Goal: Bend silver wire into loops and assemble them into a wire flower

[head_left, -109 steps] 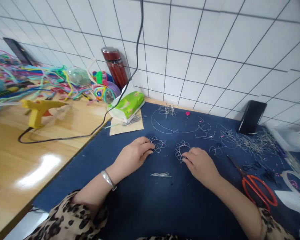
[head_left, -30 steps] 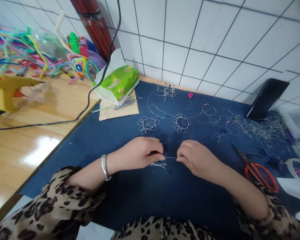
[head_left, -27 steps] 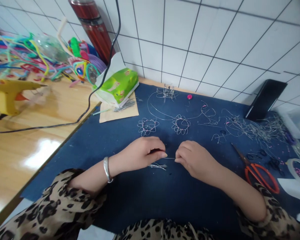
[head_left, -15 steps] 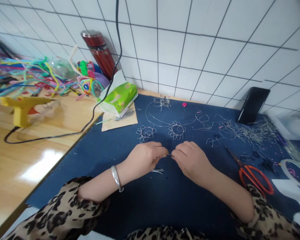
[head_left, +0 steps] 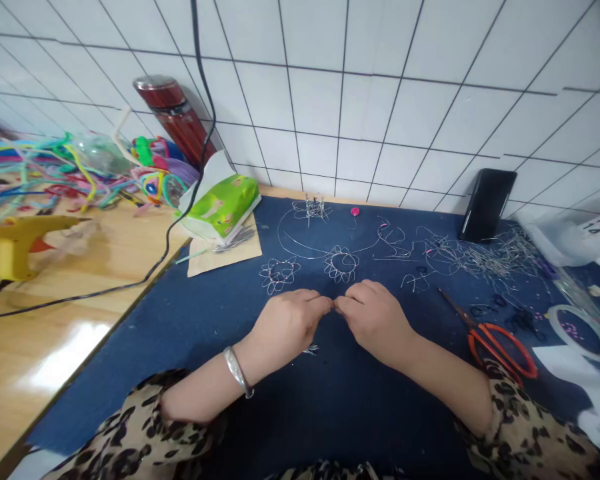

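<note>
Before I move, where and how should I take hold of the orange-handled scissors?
Probably by the orange handles, right hand coming from the near side: the scissors lie flat, blades pointing away and left, handles toward you. Your right sleeve seems to overlap the nearer handle, so lift it clear.

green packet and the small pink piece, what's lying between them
The head view shows a silver wire frame between the green packet and the pink piece, on the blue mat.
</note>
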Available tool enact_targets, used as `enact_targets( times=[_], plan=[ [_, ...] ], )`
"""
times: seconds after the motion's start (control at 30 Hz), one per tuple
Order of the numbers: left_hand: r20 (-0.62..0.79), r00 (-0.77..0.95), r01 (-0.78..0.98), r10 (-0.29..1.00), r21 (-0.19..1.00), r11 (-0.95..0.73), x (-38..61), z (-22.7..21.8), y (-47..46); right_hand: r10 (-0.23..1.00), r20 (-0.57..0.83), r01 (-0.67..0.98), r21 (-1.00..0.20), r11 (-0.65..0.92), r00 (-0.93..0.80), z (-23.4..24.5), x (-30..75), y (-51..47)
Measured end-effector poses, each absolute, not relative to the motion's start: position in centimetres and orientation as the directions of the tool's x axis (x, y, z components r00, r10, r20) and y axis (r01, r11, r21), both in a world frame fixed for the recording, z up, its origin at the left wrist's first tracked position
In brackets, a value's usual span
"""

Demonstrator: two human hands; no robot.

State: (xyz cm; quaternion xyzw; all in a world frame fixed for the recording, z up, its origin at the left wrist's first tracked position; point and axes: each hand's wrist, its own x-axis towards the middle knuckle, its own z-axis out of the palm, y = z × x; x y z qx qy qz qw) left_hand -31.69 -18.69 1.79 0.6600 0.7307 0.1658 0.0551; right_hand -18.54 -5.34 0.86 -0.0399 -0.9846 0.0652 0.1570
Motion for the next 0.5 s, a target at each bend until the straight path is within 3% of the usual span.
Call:
enact_targets(
  times=[0.27, 0.5],
  plan=[
    [0.136, -0.149, 0.909, 0.979, 0.409, 0.082, -32.4, 1.09, -19.07, 0.121, 0.288, 0.066, -0.192, 0.979, -0.95, 0.31, -18.98, -5.53],
    [0.177, -0.111, 0.948, 0.978, 0.313, 0.051, -32.21, 1.22, -19.0, 0.123, 0.26, 0.076, -0.186, 0.98, -0.958, 0.22, -19.15, -5.79]
  ],
)
